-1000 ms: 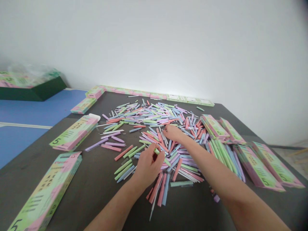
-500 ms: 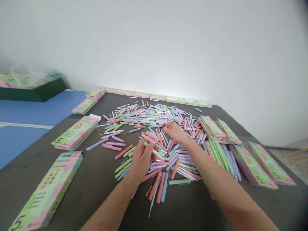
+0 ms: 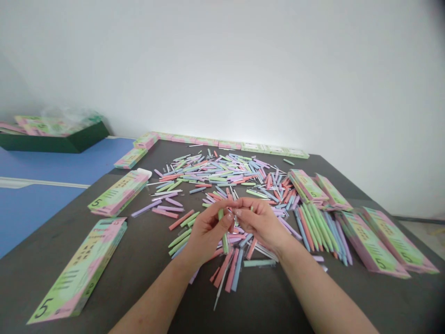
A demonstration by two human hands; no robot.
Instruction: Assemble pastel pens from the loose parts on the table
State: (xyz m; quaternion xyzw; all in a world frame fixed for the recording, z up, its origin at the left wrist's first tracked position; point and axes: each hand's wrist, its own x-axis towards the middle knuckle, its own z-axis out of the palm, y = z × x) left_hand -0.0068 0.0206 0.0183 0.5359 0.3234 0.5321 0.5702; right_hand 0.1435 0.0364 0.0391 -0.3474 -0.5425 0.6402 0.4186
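Observation:
My left hand [image 3: 211,230] is closed around a light green pen barrel [image 3: 225,239], which hangs tilted below the fingers. My right hand [image 3: 261,221] meets it fingertip to fingertip, its thumb and fingers pinched; a small piece there is too hidden to name. Under both hands lies a pile of loose pen parts [image 3: 238,269] in coral, blue, purple and green, with thin white refills [image 3: 222,284] among them. Right of my right hand, a neat row of pens [image 3: 318,227] lies side by side, mostly green with blue, coral and purple.
Printed pen boxes [image 3: 78,269] lie along the left of the dark table [image 3: 146,283]. Others [image 3: 377,239] stand at the right, and a line of boxes [image 3: 229,144] edges the back. A dark green tray [image 3: 73,141] sits on the blue surface [image 3: 104,155] at far left.
My right hand has come back from the pile to meet my left hand. The green barrel in my left hand has turned more upright. The view has shifted slightly.

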